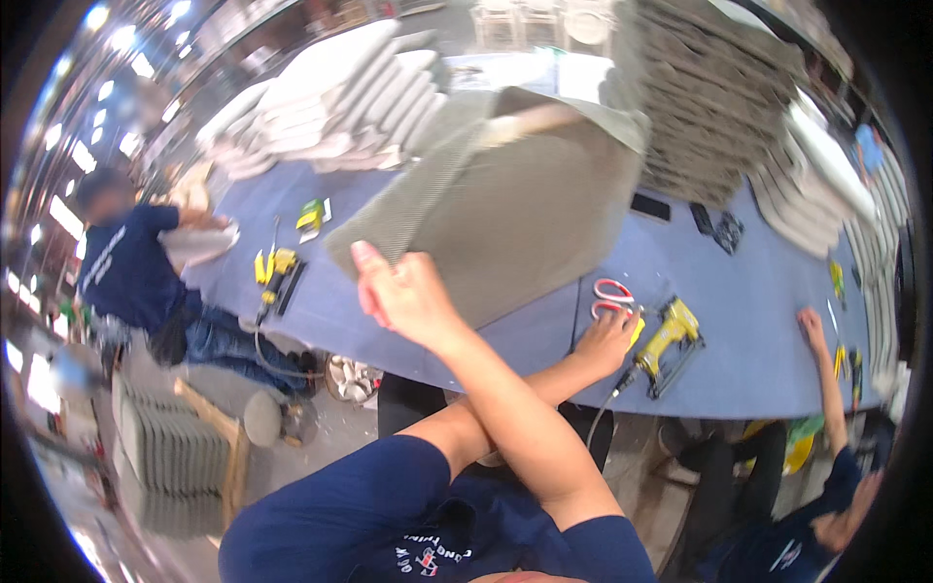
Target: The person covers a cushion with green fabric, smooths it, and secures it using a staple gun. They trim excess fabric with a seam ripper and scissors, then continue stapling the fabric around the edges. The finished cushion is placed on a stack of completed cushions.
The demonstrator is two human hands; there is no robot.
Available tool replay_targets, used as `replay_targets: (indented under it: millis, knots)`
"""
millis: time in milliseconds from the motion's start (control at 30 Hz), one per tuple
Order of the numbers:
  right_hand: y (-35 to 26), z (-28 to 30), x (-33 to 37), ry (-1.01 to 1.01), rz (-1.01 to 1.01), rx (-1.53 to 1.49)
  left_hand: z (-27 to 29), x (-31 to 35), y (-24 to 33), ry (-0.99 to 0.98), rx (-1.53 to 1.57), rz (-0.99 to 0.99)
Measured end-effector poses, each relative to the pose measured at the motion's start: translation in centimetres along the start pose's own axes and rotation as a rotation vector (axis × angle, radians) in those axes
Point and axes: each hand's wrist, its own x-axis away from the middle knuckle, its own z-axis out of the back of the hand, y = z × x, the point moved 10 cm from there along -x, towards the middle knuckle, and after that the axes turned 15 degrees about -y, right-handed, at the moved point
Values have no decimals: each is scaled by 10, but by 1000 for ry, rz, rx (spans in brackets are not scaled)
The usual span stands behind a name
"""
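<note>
My forearms cross, the right one over the left. My right hand point(403, 296) is closed on the near left edge of a grey mesh-covered panel point(530, 209), which is tilted up off the table and blurred by motion. A lighter patch shows at the panel's far edge. On the right, my left hand point(607, 340) rests on the table, its fingers curled around a small yellow object point(637, 333) whose kind is mostly hidden. Scissors with red handles point(612, 290) lie against its fingertips. Just right of it lies a yellow staple gun point(671, 340) with a hose.
Stacks of grey padded panels point(340, 92) and dark panels point(719, 97) stand at the back of the blue table point(748, 379). A phone point(650, 207) lies before them. Another staple gun point(280, 280) lies left. One person point(136, 262) works left; another point(787, 525) sits right.
</note>
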Motion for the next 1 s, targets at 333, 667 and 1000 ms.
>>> replay_targets:
  millis: [333,667,1000]
  knots:
    - [9,9,17,52,-46,14,9,29,16,-251,294,-47]
    - [2,-12,39,14,-56,58,7,37,-27,-186,513,61]
    - [-2,4,-5,9,-5,47,49,269,-33,-722,826,-32]
